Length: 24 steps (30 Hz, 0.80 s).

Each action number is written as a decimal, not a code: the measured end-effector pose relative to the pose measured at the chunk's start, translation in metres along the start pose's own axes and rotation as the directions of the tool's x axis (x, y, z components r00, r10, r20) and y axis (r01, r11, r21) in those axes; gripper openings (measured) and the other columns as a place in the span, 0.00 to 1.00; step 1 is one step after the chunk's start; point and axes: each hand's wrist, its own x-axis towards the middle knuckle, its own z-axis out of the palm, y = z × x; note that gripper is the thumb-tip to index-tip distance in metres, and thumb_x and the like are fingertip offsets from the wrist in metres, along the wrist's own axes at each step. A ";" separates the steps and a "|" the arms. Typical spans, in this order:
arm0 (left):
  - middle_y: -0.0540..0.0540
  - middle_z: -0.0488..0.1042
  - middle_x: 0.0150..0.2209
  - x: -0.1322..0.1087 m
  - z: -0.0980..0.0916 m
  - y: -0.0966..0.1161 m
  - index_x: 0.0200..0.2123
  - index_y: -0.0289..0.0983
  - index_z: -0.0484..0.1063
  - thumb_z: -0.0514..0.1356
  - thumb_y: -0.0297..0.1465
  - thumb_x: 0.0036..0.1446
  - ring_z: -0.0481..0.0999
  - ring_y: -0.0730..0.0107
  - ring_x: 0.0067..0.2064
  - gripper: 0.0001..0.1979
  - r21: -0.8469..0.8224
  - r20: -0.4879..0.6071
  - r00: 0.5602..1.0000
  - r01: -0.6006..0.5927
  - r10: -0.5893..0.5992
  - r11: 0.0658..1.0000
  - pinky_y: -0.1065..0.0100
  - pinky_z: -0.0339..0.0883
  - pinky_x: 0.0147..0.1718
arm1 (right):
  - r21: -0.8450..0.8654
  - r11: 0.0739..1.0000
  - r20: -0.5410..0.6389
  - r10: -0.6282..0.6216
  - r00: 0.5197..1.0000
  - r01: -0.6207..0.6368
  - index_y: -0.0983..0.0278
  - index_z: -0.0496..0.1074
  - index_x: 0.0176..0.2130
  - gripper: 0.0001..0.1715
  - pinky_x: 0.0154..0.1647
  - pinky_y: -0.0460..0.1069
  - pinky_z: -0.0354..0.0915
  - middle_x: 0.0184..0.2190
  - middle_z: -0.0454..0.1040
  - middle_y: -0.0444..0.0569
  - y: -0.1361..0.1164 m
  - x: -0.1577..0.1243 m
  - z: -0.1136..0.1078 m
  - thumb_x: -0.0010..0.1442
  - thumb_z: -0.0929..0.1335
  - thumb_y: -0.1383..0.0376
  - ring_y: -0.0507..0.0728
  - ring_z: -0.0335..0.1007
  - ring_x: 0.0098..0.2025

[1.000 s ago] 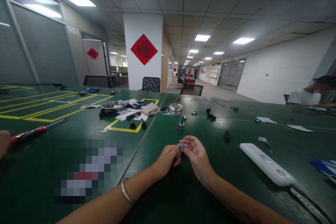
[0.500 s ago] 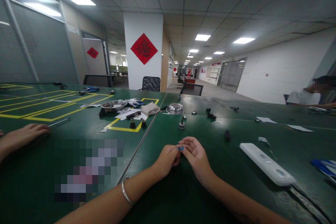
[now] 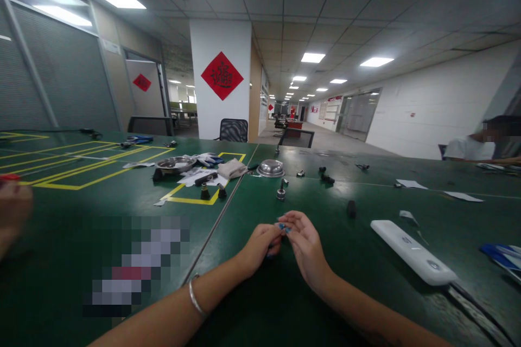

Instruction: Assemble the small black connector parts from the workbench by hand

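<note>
We find the left hand [image 3: 260, 244] and the right hand [image 3: 307, 244] joined at the fingertips [image 3: 285, 227], low over the green table [image 3: 277, 314] near its front edge. The left grip is curled inward. The right grip lies palm up with its fingers bent toward the left. We cannot tell whether either grip closes on anything, as the contact point is too small to read. A silver bracelet [image 3: 196, 299] sits on the left wrist.

The nearest item is a small upright metal fitting [image 3: 281, 191], which stands on the table just beyond the hands and apart from them. A short black cylinder [image 3: 351, 208] lies further to the right. A long white device [image 3: 413, 252] lies flat, well to the right of the right hand. A metal bowl [image 3: 271, 168] rests upside down behind the fitting.

At the left edge we note another person's hand [image 3: 14, 211], which is blurred. A second person [image 3: 480, 143] sits at the far right of the table.
</note>
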 end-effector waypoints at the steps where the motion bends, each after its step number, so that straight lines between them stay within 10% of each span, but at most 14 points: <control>1: 0.58 0.50 0.11 0.000 0.000 0.000 0.14 0.38 0.51 0.52 0.45 0.50 0.50 0.81 0.15 0.22 -0.012 0.010 1.000 0.002 -0.002 1.000 0.72 0.44 0.17 | 0.037 0.999 -0.005 0.021 1.000 -0.021 0.62 0.69 0.36 0.15 0.43 0.50 0.64 0.34 0.73 0.46 -0.001 0.000 0.000 0.44 0.68 0.72 0.54 0.69 0.38; 24: 0.57 0.52 0.11 0.000 -0.002 0.000 0.14 0.38 0.52 0.52 0.41 0.49 0.51 0.81 0.15 0.19 -0.022 -0.012 1.000 -0.008 0.008 1.000 0.72 0.44 0.18 | 0.074 0.995 -0.010 0.066 0.998 -0.065 0.62 0.68 0.35 0.13 0.39 0.48 0.65 0.33 0.73 0.46 -0.004 -0.002 0.001 0.44 0.68 0.70 0.54 0.71 0.37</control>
